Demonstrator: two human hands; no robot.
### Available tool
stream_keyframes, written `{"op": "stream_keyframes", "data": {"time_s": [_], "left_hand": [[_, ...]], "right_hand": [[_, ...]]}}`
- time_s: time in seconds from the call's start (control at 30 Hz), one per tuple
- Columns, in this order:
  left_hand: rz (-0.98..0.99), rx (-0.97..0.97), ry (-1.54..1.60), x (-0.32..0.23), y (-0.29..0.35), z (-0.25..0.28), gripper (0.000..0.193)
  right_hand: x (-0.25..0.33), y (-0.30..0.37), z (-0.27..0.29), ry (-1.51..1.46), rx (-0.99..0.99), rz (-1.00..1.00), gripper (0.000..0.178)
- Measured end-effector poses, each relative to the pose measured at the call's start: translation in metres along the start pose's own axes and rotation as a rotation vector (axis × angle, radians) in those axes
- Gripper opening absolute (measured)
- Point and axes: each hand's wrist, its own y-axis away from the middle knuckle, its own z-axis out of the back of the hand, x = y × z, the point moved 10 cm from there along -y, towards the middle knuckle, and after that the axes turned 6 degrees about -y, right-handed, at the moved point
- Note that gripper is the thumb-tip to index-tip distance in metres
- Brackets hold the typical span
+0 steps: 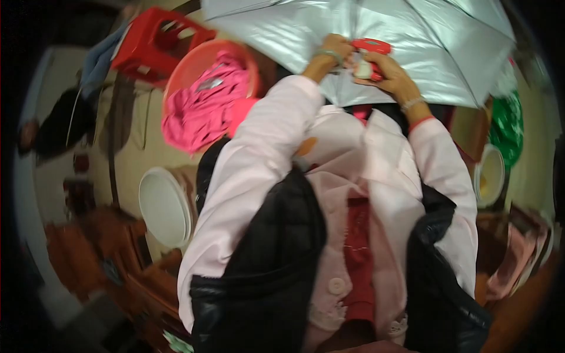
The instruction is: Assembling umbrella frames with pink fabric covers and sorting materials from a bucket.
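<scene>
A spread umbrella (412, 35) with a silvery surface and dark ribs fills the top of the view. My left hand (338, 50) is closed at its middle, fingers bent close to my right hand; what they pinch is too small to make out. My right hand (389, 75) is closed around a small red-and-white object (366, 70) whose kind I cannot tell. Just above the fingers, a flat red piece (376, 45) with a dark greenish patch lies against the silver cloth. Whether the two red parts belong together is hidden by my fingers.
To the left, a reddish basin (252, 65) holds bright pink cloth (206, 103), beside a red plastic stool (154, 47). A white round-topped bucket (163, 207) stands lower left. Right of me are a green bag (507, 126), a white bucket (492, 175) and brown wooden furniture.
</scene>
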Motion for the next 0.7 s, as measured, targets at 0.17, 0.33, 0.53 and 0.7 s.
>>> {"op": "stream_keyframes", "data": {"time_s": [0.17,0.33,0.53,0.7], "left_hand": [[-0.121,-0.045,-0.308,0.0,-0.011,0.001,0.01],[-0.029,0.04,-0.481,0.003,-0.024,-0.02,0.019],[-0.426,-0.156,-1.305,-0.008,-0.03,-0.02,0.025],[-0.004,-0.195,-0.758,-0.02,-0.021,0.026,0.018]], "right_hand": [[-0.012,0.003,-0.011,-0.11,-0.034,-0.162,0.019],[-0.009,0.0,0.004,-0.207,0.096,-0.234,0.006],[0.004,0.019,-0.037,-0.1,-0.126,-0.089,0.013],[0.045,0.028,-0.025,0.164,-0.123,0.01,0.02]]}}
